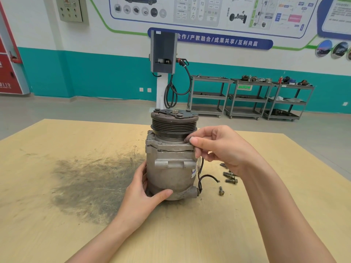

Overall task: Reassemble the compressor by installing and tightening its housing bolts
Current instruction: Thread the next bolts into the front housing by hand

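Observation:
A grey metal compressor (171, 168) stands upright on the wooden table (209, 224), its black grooved pulley (174, 123) on top. My left hand (144, 194) wraps around the lower left of the body, thumb across the front. My right hand (218, 147) is at the right end of the housing flange just under the pulley, fingertips pinched together on a bolt head that is mostly hidden. Several loose bolts (230, 177) lie on the table to the right of the compressor, partly behind my right forearm. One more bolt (220, 190) lies nearer the front.
A black wire (207, 177) curls out from the compressor's right side. A dark greasy stain (91, 183) covers the table to the left. Beyond the table stand a charging post (164, 59) and grey shelf carts (247, 97) along the teal wall.

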Action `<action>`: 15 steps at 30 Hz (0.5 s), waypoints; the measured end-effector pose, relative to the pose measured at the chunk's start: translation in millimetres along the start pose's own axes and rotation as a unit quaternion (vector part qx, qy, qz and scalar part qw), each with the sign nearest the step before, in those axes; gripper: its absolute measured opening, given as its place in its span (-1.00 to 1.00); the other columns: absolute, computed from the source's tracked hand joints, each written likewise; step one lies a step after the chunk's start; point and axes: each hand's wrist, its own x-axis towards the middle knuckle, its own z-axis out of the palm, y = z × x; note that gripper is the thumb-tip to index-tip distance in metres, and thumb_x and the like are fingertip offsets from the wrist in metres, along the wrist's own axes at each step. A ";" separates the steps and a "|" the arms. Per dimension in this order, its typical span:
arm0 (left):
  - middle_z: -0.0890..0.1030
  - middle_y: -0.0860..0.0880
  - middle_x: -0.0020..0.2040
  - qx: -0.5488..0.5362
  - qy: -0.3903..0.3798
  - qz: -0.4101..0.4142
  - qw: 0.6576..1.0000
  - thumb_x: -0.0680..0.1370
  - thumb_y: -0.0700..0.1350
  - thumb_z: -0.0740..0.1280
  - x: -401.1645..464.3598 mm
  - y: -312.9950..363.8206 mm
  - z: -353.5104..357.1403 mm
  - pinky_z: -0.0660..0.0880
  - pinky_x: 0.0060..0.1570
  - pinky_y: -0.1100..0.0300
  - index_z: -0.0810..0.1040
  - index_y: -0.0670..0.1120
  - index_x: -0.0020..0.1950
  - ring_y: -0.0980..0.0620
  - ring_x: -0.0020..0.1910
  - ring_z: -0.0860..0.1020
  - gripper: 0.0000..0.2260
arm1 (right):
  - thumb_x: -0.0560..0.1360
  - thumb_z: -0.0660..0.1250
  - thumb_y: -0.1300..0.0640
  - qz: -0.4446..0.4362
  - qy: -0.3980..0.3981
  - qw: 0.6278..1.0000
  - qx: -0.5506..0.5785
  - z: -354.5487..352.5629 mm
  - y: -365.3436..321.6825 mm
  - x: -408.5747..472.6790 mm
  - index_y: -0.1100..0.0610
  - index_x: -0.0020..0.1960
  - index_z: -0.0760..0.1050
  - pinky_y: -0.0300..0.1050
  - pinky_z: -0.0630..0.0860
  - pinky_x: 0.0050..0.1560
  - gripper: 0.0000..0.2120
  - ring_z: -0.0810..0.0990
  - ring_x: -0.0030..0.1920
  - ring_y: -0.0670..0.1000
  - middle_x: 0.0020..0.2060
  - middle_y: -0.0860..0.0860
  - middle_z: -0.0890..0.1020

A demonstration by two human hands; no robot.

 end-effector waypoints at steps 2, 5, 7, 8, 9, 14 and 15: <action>0.45 0.49 0.20 0.001 0.001 0.000 1.000 0.17 0.14 0.58 0.0 -0.1 -0.3 0.38 0.12 0.53 0.22 0.17 0.46 0.39 0.28 0.41 -0.07 | 0.46 0.46 0.14 0.003 0.040 0.999 0.002 7.2 0.9 1.9 0.17 -0.16 0.53 -0.27 0.34 -0.48 -0.86 0.40 -0.53 -0.09 -0.52 0.02 0.58; 0.45 0.47 0.22 0.001 -0.001 -0.001 1.000 0.18 0.13 0.59 0.1 -0.8 -1.2 0.39 0.16 0.48 0.21 0.16 0.47 0.37 0.29 0.41 -0.07 | 0.41 0.51 0.10 -0.018 0.092 0.995 -0.019 15.8 2.8 3.1 0.12 -0.26 0.41 -0.33 0.31 -0.56 -0.72 0.38 -0.60 -0.12 -0.60 0.00 0.53; 0.44 0.48 0.22 0.002 -0.003 -0.001 1.000 0.17 0.15 0.59 0.1 -0.6 -1.3 0.38 0.21 0.42 0.21 0.17 0.47 0.37 0.29 0.40 -0.05 | 0.41 0.51 0.08 -0.020 0.086 0.996 -0.025 15.0 1.8 1.8 0.13 -0.22 0.43 -0.33 0.33 -0.55 -0.73 0.39 -0.59 -0.12 -0.59 0.01 0.55; 0.44 0.48 0.22 0.000 -0.003 -0.001 1.000 0.15 0.17 0.59 0.2 -0.5 -1.2 0.38 0.21 0.42 0.21 0.17 0.47 0.37 0.29 0.40 -0.04 | 0.40 0.51 0.06 -0.013 0.071 0.997 -0.027 12.8 0.4 1.0 0.14 -0.18 0.46 -0.32 0.36 -0.53 -0.75 0.42 -0.58 -0.12 -0.56 0.02 0.57; 0.44 0.48 0.22 -0.002 -0.003 -0.001 1.000 0.14 0.19 0.59 0.2 -0.2 -1.1 0.39 0.19 0.45 0.21 0.17 0.46 0.37 0.29 0.40 -0.04 | 0.41 0.50 0.04 -0.004 0.053 0.998 -0.029 9.5 -1.0 0.1 0.15 -0.12 0.51 -0.30 0.38 -0.49 -0.76 0.44 -0.55 -0.11 -0.52 0.03 0.60; 0.42 0.52 0.20 0.000 -0.004 -0.001 1.000 0.12 0.26 0.59 0.1 0.9 -0.4 0.35 0.09 0.57 0.24 0.32 0.34 0.43 0.26 0.39 -0.12 | 0.54 0.36 0.16 0.010 -0.021 1.000 0.014 -7.2 -2.5 -3.5 0.20 0.03 0.60 -0.26 0.41 -0.43 -0.87 0.44 -0.49 -0.08 -0.39 0.09 0.66; 0.43 0.52 0.19 0.000 -0.004 -0.001 1.000 0.14 0.22 0.59 0.2 0.7 -0.4 0.35 0.09 0.57 0.23 0.32 0.34 0.42 0.26 0.40 -0.14 | 0.54 0.35 0.20 0.011 -0.024 0.999 0.020 -7.7 -2.1 -3.5 0.22 0.04 0.59 -0.28 0.40 -0.45 -0.88 0.43 -0.50 -0.08 -0.40 0.09 0.65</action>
